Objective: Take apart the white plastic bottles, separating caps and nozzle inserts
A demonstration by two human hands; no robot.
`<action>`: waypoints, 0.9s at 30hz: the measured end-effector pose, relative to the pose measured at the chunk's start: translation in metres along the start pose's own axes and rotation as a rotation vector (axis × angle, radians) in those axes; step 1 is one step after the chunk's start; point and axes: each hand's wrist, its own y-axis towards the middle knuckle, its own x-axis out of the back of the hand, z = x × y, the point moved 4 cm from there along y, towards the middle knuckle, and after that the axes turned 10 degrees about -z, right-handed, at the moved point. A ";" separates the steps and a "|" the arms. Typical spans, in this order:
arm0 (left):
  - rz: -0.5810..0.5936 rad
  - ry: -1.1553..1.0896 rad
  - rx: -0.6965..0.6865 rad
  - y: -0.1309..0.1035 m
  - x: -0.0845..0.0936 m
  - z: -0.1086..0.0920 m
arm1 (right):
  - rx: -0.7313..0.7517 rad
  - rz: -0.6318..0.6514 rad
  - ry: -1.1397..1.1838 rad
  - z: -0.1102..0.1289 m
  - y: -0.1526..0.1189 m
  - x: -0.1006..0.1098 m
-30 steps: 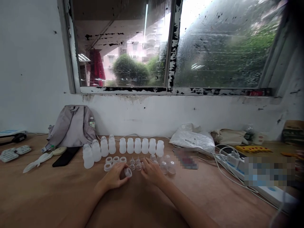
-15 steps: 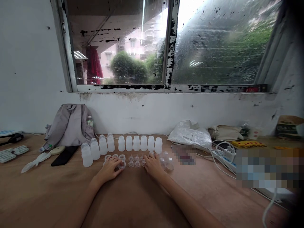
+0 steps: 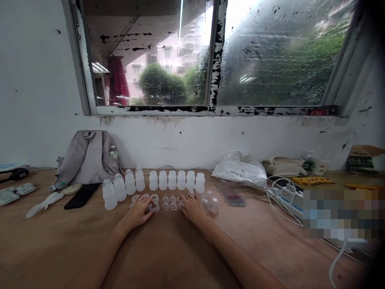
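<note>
My left hand point(image 3: 140, 211) rests over a group of clear collar rings point(image 3: 154, 198), fingers apart. Its thumb and index finger are beside the nearest right ring, and the palm hides part of the group. My right hand point(image 3: 193, 207) lies spread over the right side of the clear bottle nipples point(image 3: 165, 206) and beside the transparent dome caps point(image 3: 214, 205), partly covering both. Behind them is a row of open white baby bottles point(image 3: 172, 180). Several capped baby bottles point(image 3: 119, 188) stand upright at the left in a slanting line.
A grey backpack point(image 3: 87, 156) leans on the wall, with a black phone point(image 3: 81, 196) and a white plastic wrapper point(image 3: 49, 202) before it. To the right lie a plastic-wrapped package point(image 3: 240, 170), a power strip with cables point(image 3: 288, 200) and a yellow holder point(image 3: 313, 182).
The view shifts very slightly. Both hands stay over the same rings, nipples and caps, with hardly any movement of the fingers.
</note>
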 end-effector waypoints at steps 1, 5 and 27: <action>-0.004 0.000 0.001 0.000 0.000 0.000 | -0.003 -0.001 0.001 0.000 0.000 0.000; -0.017 -0.004 -0.001 0.001 0.001 -0.001 | -0.006 -0.012 0.017 0.001 0.001 -0.001; -0.293 0.629 0.208 0.090 0.036 0.056 | 0.111 -0.313 0.204 -0.017 -0.016 0.040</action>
